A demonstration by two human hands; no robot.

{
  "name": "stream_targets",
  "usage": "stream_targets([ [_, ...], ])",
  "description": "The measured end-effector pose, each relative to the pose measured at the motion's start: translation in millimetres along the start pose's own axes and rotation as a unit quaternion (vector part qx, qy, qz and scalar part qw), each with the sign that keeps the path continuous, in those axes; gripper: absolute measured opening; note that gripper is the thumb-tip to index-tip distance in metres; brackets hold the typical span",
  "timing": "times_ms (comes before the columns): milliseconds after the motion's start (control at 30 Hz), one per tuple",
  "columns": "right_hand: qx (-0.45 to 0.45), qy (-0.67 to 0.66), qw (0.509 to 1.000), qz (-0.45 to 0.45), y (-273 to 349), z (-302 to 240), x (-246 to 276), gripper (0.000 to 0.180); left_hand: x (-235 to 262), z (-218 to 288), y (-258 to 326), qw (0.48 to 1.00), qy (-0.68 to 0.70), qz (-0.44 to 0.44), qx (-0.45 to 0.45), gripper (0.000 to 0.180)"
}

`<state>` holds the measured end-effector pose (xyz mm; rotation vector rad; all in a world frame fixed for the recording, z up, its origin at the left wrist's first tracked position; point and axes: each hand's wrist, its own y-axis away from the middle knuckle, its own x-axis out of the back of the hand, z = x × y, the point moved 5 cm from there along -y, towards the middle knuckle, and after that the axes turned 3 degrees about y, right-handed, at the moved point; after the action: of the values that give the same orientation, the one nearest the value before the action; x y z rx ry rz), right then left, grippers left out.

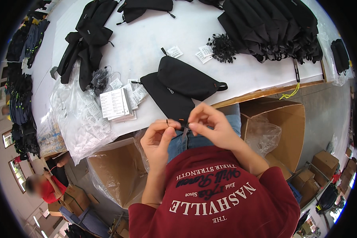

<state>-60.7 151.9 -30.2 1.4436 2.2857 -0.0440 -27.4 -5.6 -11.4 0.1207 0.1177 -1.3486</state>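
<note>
Pinching tiny fastener (167,122), left hand (158,139), right hand (210,125), black pouch (166,97) partly hidden

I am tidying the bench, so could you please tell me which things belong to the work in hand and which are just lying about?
In use:
left hand
right hand
small black loop
black pouch

Lying about:
second pouch
paper tags
plastic bags
folded black umbrellas
cardboard boxes

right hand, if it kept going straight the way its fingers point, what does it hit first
Most likely the left hand: the right hand points its fingertips leftward at it across a small gap, though depth is hard to judge.
</note>
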Motion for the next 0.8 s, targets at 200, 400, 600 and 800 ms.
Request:
stream_targets([
  [200,-0.014,-0.043,0.998,-0.033,-0.9,-6.2,15.7,0.013,6.0,-6.0,4.4,0.993,0.067,-0.037,0.086,0.01],
  [400,-0.018,-0.071,0.997,-0.035,0.1,-14.3,7.8,0.01,-11.8,4.5,5.8,0.993,-0.049,-0.083,0.067,0.011],
  [600,-0.029,-0.068,0.997,-0.028,1.8,-8.0,9.4,0.009,-20.0,11.5,2.8,0.98,-0.131,-0.15,0.012,0.007],
  [800,-0.032,-0.087,0.995,0.031,4.4,-3.4,4.4,0.016,-28.8,8.3,1.9,0.972,-0.177,-0.15,-0.019,0.006],
])
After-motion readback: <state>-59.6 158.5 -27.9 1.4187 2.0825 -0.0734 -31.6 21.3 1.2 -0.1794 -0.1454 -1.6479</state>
